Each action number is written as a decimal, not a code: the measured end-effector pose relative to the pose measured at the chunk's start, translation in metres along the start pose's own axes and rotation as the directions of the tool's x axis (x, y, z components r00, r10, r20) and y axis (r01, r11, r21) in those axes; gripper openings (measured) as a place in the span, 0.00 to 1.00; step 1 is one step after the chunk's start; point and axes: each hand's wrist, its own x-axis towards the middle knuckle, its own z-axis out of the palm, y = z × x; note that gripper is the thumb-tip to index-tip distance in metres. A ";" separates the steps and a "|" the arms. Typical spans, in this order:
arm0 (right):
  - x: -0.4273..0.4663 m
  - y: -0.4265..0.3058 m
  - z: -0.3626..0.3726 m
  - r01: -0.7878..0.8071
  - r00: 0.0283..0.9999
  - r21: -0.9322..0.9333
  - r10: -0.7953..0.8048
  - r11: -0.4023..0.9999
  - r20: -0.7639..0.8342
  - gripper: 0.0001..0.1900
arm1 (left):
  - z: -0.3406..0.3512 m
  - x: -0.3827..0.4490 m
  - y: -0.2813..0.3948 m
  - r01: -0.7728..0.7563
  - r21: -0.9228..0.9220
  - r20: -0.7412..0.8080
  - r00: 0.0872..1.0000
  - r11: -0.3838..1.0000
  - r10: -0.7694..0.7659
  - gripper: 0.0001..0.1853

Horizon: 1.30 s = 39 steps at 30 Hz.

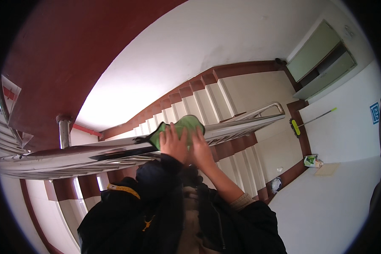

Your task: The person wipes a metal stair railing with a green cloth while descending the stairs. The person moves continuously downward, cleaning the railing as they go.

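A green cloth (188,122) with a dark edge lies draped over the shiny metal handrail (114,146) of a staircase. My left hand (174,144) presses on the cloth's left part with its fingers spread flat. Beside it, my right hand (200,149) rests on the cloth's right part, fingers pointing away from me. Both hands are a little blurred and nearly touch each other. The undersides of my hands and of the cloth are hidden.
Beyond the rail, stair steps (197,103) lead to a landing. A yellow-green mop or brush (295,128) leans at the wall, near a bag (311,161) and a white plastic bag (276,185). A metal post (64,133) rises at the left. Far right stands a partly open cabinet (327,73).
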 end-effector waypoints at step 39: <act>-0.001 -0.032 0.021 0.253 0.967 -0.004 -0.253 0.967 -0.037 0.23 | -0.025 -0.016 -0.031 -0.124 0.116 0.002 0.992 0.986 0.124 0.29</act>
